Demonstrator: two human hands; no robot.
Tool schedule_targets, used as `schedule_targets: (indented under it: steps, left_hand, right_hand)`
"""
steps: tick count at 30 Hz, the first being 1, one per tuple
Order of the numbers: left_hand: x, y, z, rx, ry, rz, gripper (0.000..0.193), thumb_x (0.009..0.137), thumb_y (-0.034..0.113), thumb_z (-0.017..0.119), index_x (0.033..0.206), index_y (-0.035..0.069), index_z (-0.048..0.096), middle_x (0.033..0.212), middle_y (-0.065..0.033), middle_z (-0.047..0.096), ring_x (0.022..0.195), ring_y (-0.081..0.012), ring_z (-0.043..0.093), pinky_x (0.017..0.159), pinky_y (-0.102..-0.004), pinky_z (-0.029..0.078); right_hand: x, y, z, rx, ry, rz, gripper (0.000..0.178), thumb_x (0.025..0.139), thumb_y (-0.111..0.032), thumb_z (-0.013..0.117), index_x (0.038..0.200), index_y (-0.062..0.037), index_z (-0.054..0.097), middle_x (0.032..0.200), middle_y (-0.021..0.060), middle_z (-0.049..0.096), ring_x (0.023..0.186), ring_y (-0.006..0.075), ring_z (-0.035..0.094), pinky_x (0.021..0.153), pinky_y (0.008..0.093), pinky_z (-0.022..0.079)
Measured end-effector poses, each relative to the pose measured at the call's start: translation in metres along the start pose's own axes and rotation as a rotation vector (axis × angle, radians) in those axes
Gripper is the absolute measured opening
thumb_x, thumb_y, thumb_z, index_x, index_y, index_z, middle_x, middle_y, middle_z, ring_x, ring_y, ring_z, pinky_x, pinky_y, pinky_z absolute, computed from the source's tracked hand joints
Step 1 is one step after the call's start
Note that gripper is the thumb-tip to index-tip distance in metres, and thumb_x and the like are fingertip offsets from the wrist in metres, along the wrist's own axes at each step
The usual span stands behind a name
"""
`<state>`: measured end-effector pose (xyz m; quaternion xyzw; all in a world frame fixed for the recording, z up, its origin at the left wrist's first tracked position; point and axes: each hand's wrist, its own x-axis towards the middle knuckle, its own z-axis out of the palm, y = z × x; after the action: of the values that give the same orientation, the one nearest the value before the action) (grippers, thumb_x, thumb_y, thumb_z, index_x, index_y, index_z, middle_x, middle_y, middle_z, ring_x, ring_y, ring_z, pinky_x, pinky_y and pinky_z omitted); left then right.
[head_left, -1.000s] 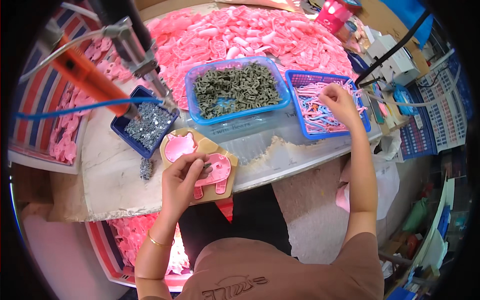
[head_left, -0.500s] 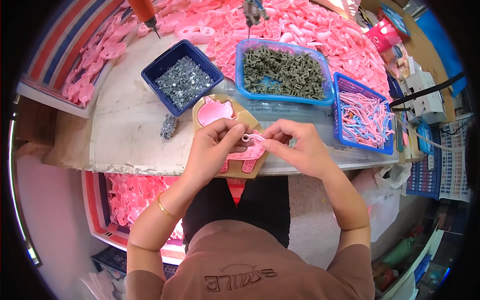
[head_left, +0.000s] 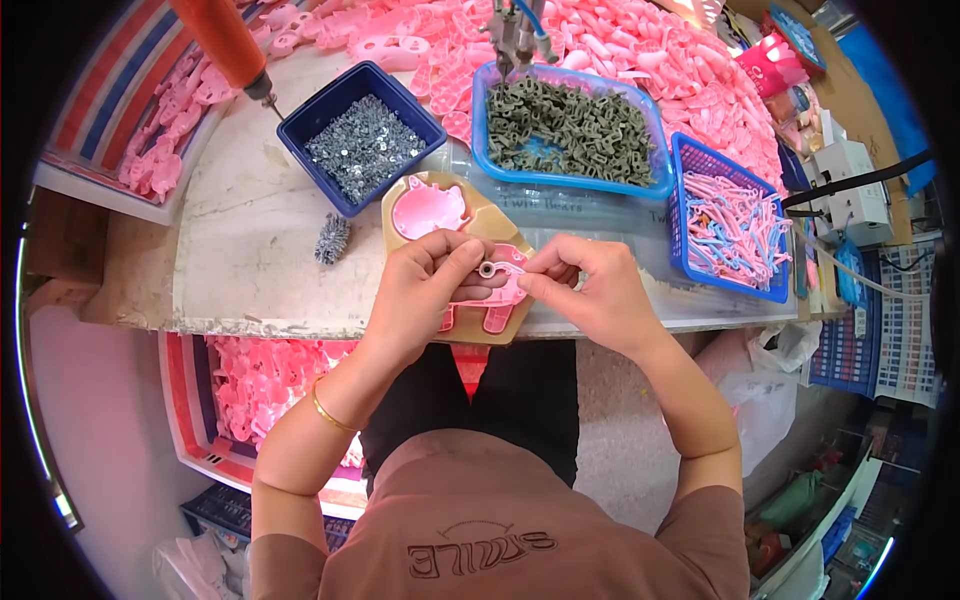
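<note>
Between my hands is a small thin pink plastic part [head_left: 507, 268], with a ring at one end and a dark centre in that ring. My right hand [head_left: 583, 288] pinches its far end between thumb and forefinger. My left hand [head_left: 427, 285] is closed at the ring end, its fingers curled beneath. Below them a tan holding block [head_left: 405, 205] lies at the table's front edge. A rounded pink shell [head_left: 428, 210] sits in its upper part, and a pink body-shaped shell [head_left: 495, 317] in the lower part, partly covered by my hands.
A dark blue tray [head_left: 345, 200] of small screws stands left, a screw-covered clump [head_left: 332, 240] beside it. An orange screwdriver [head_left: 225, 45] hangs above. Behind are a blue tub [head_left: 600, 187] of dark green clips and heaped pink parts [head_left: 650, 50]; right, a blue basket [head_left: 715, 276] of thin pieces.
Both hands stay almost in place with the pink part, whose ring now shows its dark centre more plainly. The view has shifted slightly, and the hanging screwdriver appears lower and farther left.
</note>
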<state>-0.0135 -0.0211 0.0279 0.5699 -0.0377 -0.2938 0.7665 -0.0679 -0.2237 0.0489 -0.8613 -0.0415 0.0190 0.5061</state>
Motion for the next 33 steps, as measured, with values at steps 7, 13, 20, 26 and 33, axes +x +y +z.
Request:
schedule_targets:
  steps: [7, 13, 20, 26, 33]
  left_hand:
    - [-0.003, 0.006, -0.005, 0.12, -0.041, -0.02, 0.026, 0.102, 0.019, 0.056, 0.108, -0.006, 0.062, 0.099, -0.0087, 0.068, 0.091, -0.0138, 0.068, 0.079, -0.0266, 0.059]
    - [-0.009, 0.01, -0.017, 0.201, -0.009, -0.061, 0.026, 0.102, 0.02, 0.054, 0.111, -0.003, 0.063, 0.1, -0.0061, 0.068, 0.09, -0.0119, 0.067, 0.075, -0.0241, 0.058]
    - [-0.016, 0.018, -0.055, 0.682, 0.257, 0.289, 0.027, 0.103, 0.018, 0.051, 0.118, 0.001, 0.065, 0.1, -0.0042, 0.071, 0.085, -0.0101, 0.066, 0.063, -0.0232, 0.052]
    - [-0.018, 0.008, -0.058, 1.037, 0.235, 0.7, 0.012, 0.089, 0.007, 0.067, 0.1, 0.005, 0.07, 0.098, -0.0075, 0.071, 0.088, -0.0249, 0.064, 0.066, -0.0338, 0.054]
    - [-0.016, -0.004, -0.063, 1.276, 0.046, 0.908, 0.016, 0.083, 0.007, 0.071, 0.098, 0.005, 0.069, 0.103, -0.0071, 0.07, 0.099, -0.0283, 0.064, 0.083, -0.0381, 0.053]
  right_hand:
    - [0.007, -0.009, 0.006, -0.085, -0.026, -0.196, 0.018, 0.083, -0.009, 0.073, 0.1, -0.0036, 0.07, 0.083, 0.0075, 0.071, 0.072, 0.0152, 0.067, 0.068, 0.03, 0.053]
    - [0.02, -0.012, 0.023, -0.374, 0.014, -0.427, 0.023, 0.08, -0.012, 0.075, 0.102, -0.0067, 0.07, 0.084, 0.0069, 0.067, 0.076, 0.0245, 0.065, 0.065, 0.0358, 0.051]
    - [0.035, -0.001, 0.049, -0.663, 0.073, -0.558, 0.017, 0.078, -0.02, 0.073, 0.092, -0.0116, 0.068, 0.081, 0.0031, 0.06, 0.082, 0.0215, 0.06, 0.072, 0.036, 0.043]
    - [0.046, 0.007, 0.06, -0.683, -0.023, -0.48, 0.015, 0.075, -0.021, 0.075, 0.083, -0.0104, 0.068, 0.08, 0.0027, 0.061, 0.081, 0.0218, 0.06, 0.073, 0.0366, 0.041]
    - [0.054, 0.002, 0.056, -0.658, -0.09, -0.479, 0.013, 0.072, -0.017, 0.074, 0.076, -0.0075, 0.065, 0.076, 0.0054, 0.06, 0.078, 0.0244, 0.06, 0.074, 0.0386, 0.039]
